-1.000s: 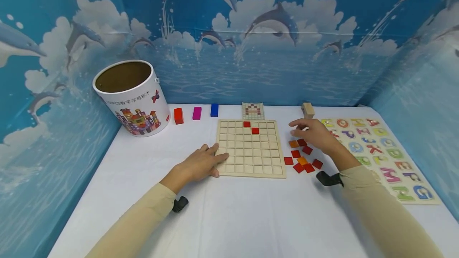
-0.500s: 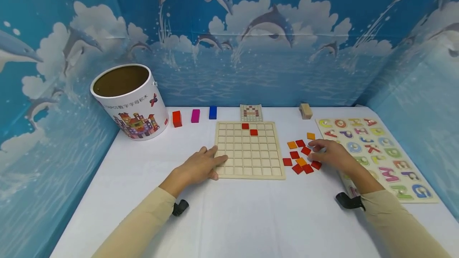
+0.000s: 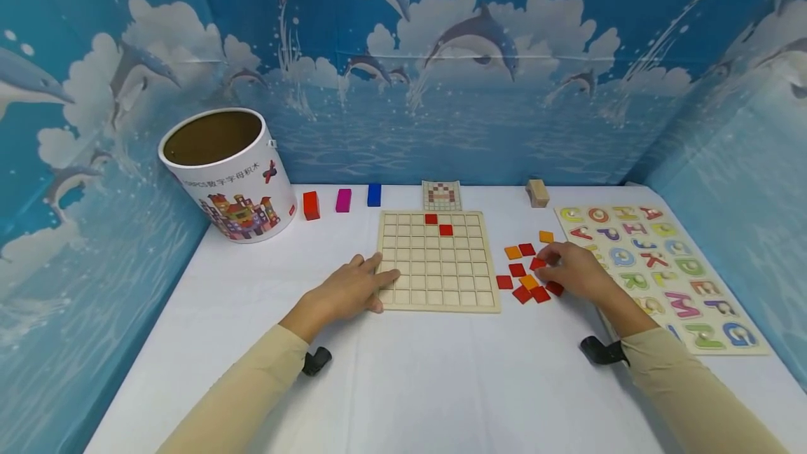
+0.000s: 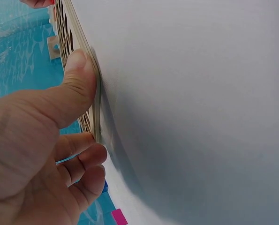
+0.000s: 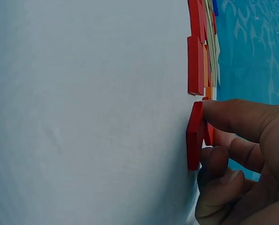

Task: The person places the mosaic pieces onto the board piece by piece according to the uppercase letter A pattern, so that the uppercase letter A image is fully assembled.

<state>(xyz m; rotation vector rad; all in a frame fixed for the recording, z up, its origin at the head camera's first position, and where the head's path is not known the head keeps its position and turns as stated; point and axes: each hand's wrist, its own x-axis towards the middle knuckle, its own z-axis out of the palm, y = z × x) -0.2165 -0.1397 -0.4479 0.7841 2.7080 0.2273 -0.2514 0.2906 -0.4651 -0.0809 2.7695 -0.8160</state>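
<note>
Red tile [image 5: 194, 136] is pinched by the right hand [image 3: 570, 273], with the thumb on one side and curled fingers [image 5: 219, 166] on the other side. It is tipped up a little off the white table [image 3: 429, 370], as seen in the right wrist view. It sits in a small pile of red and orange tiles [image 3: 526, 272] just to the right of the wooden grid board [image 3: 435, 282]. One orange tile [image 3: 546, 236] is set a bit apart, behind the pile. The left hand [image 3: 349, 289] is laid on the near left corner of the board, and its fingers are kept relaxed. In the left wrist view the thumb [image 4: 76, 79] is pressed against the board's edge. Two red tiles [image 3: 438, 224] are already seated in squares near the far side of the board. A small pattern card [image 3: 443, 195] is placed just behind the board. A red block [image 3: 311, 204], a pink block [image 3: 343, 200] and a blue block [image 3: 375, 194] are lined up on the left at the back. A big round tub [image 3: 230, 177] is stood near them, with its top open. A plain wooden block [image 3: 537, 193] is found at the back on the right. A letter puzzle [image 3: 662, 272] with bright letters is laid on the right side of the table, near the right hand.
</note>
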